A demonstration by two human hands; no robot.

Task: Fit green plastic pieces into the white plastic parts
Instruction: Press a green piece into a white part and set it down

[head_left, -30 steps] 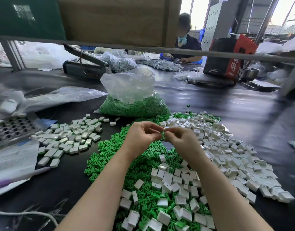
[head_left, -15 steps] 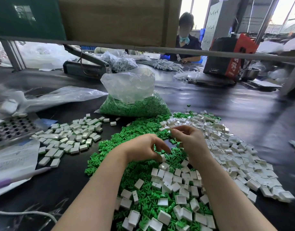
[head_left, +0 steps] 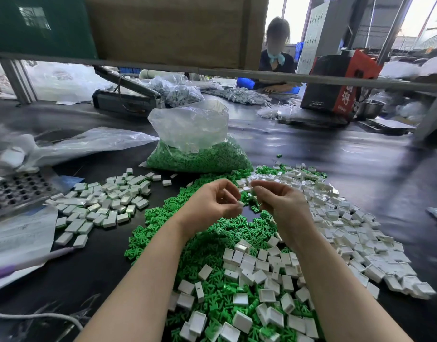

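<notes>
My left hand [head_left: 212,203] and my right hand [head_left: 280,206] hover side by side, a small gap apart, above a heap of loose green plastic pieces [head_left: 212,245]. The left hand's fingers curl and pinch a small white plastic part [head_left: 240,203] at their tips. Thumb and forefinger of the right hand pinch a small plastic piece that the fingers mostly hide. Open white parts [head_left: 348,233] lie heaped on the right and spill over the green heap toward me. A separate pile of closed white parts [head_left: 106,201] lies to the left.
A clear bag of green pieces [head_left: 200,159] stands behind the heaps. At the left sit a perforated metal tray [head_left: 15,191], papers and a plastic bag [head_left: 89,144]. A shelf bar [head_left: 237,74] crosses overhead. Another person [head_left: 276,62] works at the far side beside a red-black box [head_left: 336,82].
My left hand has come up from the heap with a white part. My right hand has stayed raised, and the two hands have drawn level.
</notes>
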